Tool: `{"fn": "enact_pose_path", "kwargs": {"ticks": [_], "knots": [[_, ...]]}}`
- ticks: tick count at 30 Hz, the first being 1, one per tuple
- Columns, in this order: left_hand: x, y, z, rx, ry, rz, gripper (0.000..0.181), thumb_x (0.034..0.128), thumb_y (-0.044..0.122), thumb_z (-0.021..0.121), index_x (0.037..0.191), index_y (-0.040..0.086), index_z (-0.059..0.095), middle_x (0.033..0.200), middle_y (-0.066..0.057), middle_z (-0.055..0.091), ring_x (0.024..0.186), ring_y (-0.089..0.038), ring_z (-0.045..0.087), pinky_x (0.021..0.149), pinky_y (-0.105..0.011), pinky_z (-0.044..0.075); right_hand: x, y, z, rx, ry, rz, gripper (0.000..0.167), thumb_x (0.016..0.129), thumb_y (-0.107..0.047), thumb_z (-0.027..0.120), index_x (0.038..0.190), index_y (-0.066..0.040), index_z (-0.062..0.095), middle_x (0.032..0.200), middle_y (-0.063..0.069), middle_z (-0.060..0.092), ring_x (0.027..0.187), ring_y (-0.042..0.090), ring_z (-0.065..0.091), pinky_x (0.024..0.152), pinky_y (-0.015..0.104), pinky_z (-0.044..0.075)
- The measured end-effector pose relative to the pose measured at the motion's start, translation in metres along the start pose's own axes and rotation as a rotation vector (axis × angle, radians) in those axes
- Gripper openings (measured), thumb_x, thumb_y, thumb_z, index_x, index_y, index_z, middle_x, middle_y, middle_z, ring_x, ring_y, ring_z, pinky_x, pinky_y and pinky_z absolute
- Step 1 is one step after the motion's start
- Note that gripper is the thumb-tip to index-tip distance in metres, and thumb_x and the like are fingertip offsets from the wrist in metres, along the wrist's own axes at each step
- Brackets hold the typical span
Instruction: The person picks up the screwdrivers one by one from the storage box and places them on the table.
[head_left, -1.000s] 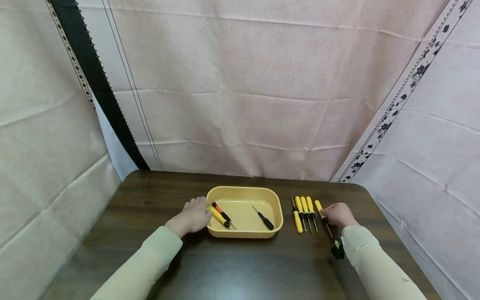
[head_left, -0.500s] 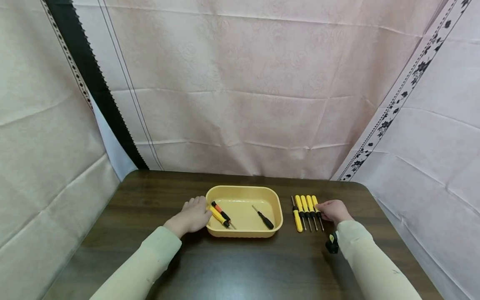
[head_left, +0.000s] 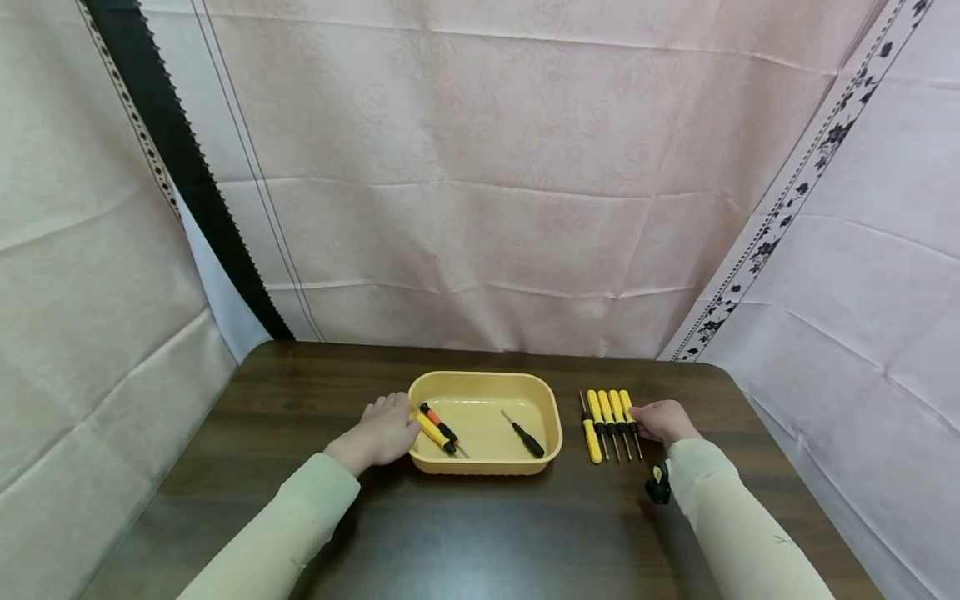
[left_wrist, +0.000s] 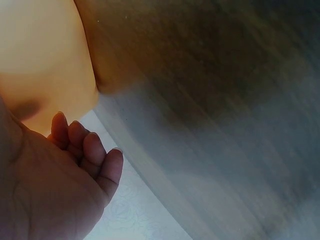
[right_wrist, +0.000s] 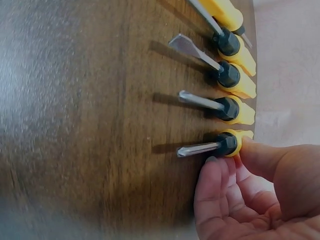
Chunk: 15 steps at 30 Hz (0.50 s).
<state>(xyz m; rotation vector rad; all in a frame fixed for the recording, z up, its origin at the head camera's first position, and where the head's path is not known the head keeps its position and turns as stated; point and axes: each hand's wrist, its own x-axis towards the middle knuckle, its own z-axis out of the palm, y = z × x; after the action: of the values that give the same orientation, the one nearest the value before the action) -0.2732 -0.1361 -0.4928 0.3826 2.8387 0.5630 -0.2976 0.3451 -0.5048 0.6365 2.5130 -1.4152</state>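
My right hand (head_left: 663, 421) pinches the handle of the rightmost yellow-and-black screwdriver (head_left: 626, 402), which lies at the end of a row. In the right wrist view this screwdriver (right_wrist: 228, 143) shows a cross-shaped tip, and thumb and fingers meet its handle. Several alike lie close beside it, among them a flat-bladed screwdriver (right_wrist: 227, 75). The leftmost screwdriver (head_left: 592, 442) points the other way. My left hand (head_left: 386, 430) rests at the left rim of a yellow tray (head_left: 483, 468), fingers loosely bent; its thumb is hidden in the left wrist view.
Inside the tray lie a black screwdriver (head_left: 531, 442), a yellow-and-black screwdriver (head_left: 433, 432) and an orange-and-black tool (head_left: 432, 414). The dark wooden table (head_left: 480, 533) ends at a pale cloth (head_left: 480, 208) hanging behind it.
My right hand has moved left, bringing the rightmost screwdriver from a slanted position apart into line beside the others. The left hand keeps its place at the tray.
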Motion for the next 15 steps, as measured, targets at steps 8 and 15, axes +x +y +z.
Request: {"fn": "enact_pose_path", "kwargs": {"ticks": [8, 15], "knots": [[-0.0004, -0.0015, 0.0013, -0.001, 0.006, 0.0, 0.041, 0.098, 0.031, 0.043, 0.123, 0.0, 0.044, 0.099, -0.007, 0.043, 0.09, -0.025, 0.037, 0.081, -0.043, 0.029, 0.0059, 0.0036, 0.0025, 0.001, 0.002, 0.012, 0.033, 0.092, -0.021, 0.064, 0.107, 0.009, 0.063, 0.082, 0.007, 0.059, 0.068, 0.015, 0.059, 0.064, 0.027, 0.052], [-0.0002, -0.0011, 0.0014, -0.002, 0.015, 0.002, 0.038, 0.0976, 0.031, 0.042, 0.12, 0.001, 0.045, 0.097, -0.007, 0.043, 0.089, -0.025, 0.037, 0.081, -0.042, 0.029, 0.0031, 0.0014, 0.0018, -0.01, -0.003, 0.014, 0.033, 0.092, -0.022, 0.064, 0.107, 0.008, 0.063, 0.081, 0.006, 0.059, 0.067, 0.013, 0.059, 0.064, 0.026, 0.052]]}}
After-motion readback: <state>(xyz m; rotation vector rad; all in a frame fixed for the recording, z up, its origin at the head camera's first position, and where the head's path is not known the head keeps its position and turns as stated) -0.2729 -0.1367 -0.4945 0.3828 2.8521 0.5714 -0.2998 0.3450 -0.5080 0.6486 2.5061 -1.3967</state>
